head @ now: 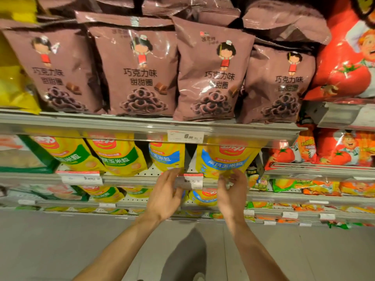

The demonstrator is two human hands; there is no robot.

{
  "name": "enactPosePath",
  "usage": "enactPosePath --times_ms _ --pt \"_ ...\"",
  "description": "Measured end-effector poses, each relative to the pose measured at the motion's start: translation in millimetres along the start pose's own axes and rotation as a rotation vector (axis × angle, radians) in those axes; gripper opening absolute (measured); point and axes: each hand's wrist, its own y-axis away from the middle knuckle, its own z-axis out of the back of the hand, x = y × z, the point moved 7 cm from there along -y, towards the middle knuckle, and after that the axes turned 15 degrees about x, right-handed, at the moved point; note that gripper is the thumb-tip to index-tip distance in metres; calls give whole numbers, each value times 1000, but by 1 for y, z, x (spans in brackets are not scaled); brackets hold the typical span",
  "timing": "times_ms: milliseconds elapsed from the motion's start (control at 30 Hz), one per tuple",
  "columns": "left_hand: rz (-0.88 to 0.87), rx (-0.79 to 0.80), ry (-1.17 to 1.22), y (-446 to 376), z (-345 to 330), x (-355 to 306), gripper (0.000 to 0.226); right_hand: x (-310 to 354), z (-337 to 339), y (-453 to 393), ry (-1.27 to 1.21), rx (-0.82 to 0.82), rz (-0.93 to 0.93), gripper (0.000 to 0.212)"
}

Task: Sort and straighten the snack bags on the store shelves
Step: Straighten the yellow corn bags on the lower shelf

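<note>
Both my arms reach up to the second shelf (pixel 129 178) from the top of those in view. My left hand (pixel 165 196) sits at the shelf edge, fingers (pixel 171 175) relaxed and slightly spread, tips near the bottom of a yellow bag with a blue band (pixel 167 157); whether they touch the bag or only the price tag (pixel 190 180) beside them, I cannot tell. My right hand (pixel 231 194) is just right of that tag, fingers loosely curled, tips at the lower edge of a second, larger yellow-and-blue bag (pixel 225 159), which leans left; the thumb comes in underneath, contact unclear, looks like a light pinch on the bag's bottom corner. A gap separates the two blue-banded bags. Left of them, two yellow bags with green bands (pixel 119 155) stand tilted on the same shelf. Shelf above: four brown chocolate-ring bags (pixel 138 74) upright in a row, more stacked behind and on top, a price label (pixel 185 136) on the rail below. Red tomato-print bags (pixel 345 63) to the right on offset shelves, yellow bags (pixel 14 86) far left. Lower shelves carry smaller yellow, green and orange packets. Grey floor (pixel 60 250) below.
</note>
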Motion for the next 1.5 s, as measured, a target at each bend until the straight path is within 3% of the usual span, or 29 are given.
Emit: enactPosePath --times_ms 100,167,267,367,533,733,1100,1367,1500 --pt "-30 -41 -201 10 35 19 60 20 -33 11 23 61 -7 24" --pt "-68 -60 -347 14 59 24 63 29 -56 11 83 143 7 7" --pt "-98 -47 -599 18 88 28 68 49 -85 3 170 303 19 32" --pt "-128 -33 -824 22 110 32 76 68 -105 -13 234 424 28 43" --pt "-130 3 -996 31 129 37 82 88 -123 -35 142 515 -73 61" --pt "-176 -13 -1068 37 134 41 82 95 -132 -43 39 436 -154 65" --pt "-154 -26 -1082 48 145 51 95 96 -113 -52 -113 375 -146 43" --pt "-79 -55 -929 51 148 52 90 96 -113 -52 -94 422 -140 39" --pt "-58 -90 -855 48 145 45 90 81 -108 -34 -81 338 -126 33"
